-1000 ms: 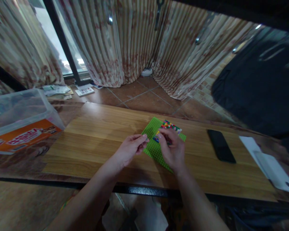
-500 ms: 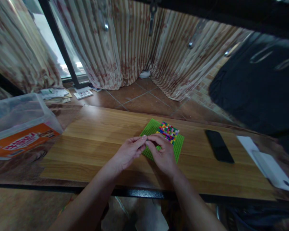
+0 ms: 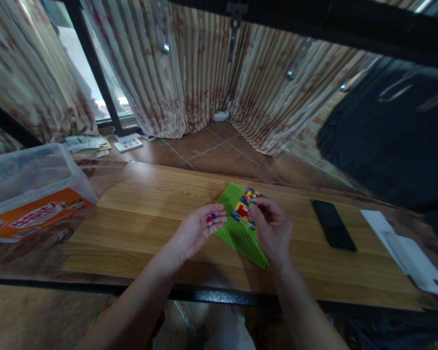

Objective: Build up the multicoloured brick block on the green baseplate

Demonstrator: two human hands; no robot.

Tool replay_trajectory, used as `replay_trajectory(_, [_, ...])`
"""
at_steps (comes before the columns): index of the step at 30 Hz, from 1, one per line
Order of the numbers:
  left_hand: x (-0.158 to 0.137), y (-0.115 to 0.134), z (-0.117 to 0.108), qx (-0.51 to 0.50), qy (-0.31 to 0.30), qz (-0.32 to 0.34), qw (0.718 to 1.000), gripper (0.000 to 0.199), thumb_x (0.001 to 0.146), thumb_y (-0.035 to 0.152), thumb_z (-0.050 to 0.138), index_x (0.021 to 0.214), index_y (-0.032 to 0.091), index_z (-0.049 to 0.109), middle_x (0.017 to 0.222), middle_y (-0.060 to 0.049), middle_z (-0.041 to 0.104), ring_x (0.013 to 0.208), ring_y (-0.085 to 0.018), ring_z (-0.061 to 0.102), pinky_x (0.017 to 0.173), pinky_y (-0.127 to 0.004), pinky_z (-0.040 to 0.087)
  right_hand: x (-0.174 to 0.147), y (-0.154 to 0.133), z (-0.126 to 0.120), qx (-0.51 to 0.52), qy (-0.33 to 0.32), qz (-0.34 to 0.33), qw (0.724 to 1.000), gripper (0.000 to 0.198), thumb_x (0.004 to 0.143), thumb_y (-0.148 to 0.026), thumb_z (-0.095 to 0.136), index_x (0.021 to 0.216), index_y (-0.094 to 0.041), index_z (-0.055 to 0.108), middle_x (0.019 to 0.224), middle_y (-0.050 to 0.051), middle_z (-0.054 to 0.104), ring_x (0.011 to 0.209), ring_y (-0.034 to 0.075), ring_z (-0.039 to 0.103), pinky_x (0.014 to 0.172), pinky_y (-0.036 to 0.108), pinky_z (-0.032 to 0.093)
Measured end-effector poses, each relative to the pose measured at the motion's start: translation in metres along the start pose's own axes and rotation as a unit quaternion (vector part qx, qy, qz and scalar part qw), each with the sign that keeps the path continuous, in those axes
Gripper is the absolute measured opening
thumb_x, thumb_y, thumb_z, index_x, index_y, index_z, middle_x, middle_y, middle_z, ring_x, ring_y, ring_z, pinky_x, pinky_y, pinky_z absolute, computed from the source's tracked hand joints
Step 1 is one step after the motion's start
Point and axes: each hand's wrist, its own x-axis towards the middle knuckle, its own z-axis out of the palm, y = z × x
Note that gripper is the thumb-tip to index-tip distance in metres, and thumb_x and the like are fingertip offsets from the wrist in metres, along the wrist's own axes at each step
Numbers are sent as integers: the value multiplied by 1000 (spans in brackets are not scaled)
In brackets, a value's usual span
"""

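A green studded baseplate (image 3: pixel 241 240) lies on the table, with a patch of multicoloured building bricks (image 3: pixel 244 210) pressed onto it. Palm up beside the plate's left edge, my left hand (image 3: pixel 199 226) cradles a few loose small bricks (image 3: pixel 211 218), red and dark blue or purple, on its curled fingers. Over the right part of the patch, my right hand (image 3: pixel 275 226) has thumb and index finger pinched together on a tiny brick, apparently green and mostly covered by the fingertips. That hand hides part of the bricks and the plate's right side.
A black phone (image 3: pixel 333 225) lies on the wooden board (image 3: pixel 142 214) to the right, with a white flat object (image 3: pixel 413 257) beyond it. At the left stands a clear plastic box (image 3: pixel 40 170) with an orange label. Striped curtains (image 3: pixel 200 73) hang behind.
My hands have come apart. The right one moved right and over the brick patch, while the left turned palm up, exposing the loose bricks on its fingers.
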Motion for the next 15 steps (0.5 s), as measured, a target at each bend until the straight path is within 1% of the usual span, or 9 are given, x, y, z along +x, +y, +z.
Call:
replay_trajectory(3, [-1, -2, -1, 0, -16, 24, 1000, 21, 80, 8, 54, 93, 8, 70, 95, -13, 72, 88, -17, 68, 87, -28, 52, 8, -4, -7, 0, 44, 18, 999, 20, 75, -36, 70, 85, -19, 68, 75, 2, 70, 60, 13, 61, 60, 28, 52])
replay_trajectory(6, [-1, -3, -1, 7, -26, 39, 999, 25, 73, 1, 56, 93, 8, 70, 95, -14, 73, 90, -18, 69, 91, -30, 52, 16, -3, -13, 2, 68, 18, 998, 21, 74, -35, 70, 85, -18, 68, 70, 1, 68, 56, 12, 58, 56, 27, 50])
replay_trajectory(10, [-1, -4, -1, 20, -18, 38, 999, 22, 75, 2, 58, 92, 8, 70, 92, -13, 73, 86, -16, 70, 88, -28, 54, 22, 3, -20, 36, 70, 35, 996, 22, 73, -33, 70, 89, -18, 69, 74, 1, 68, 59, 11, 57, 57, 26, 48])
replay_trajectory(15, [1, -5, -4, 39, -11, 40, 998, 18, 75, 3, 62, 90, 9, 70, 85, -11, 72, 76, -13, 69, 80, -25, 55, 24, 6, -21, 68, 85, 37, 993, 25, 68, -30, 75, 88, -18, 66, 70, -3, 63, 59, 9, 57, 57, 24, 48])
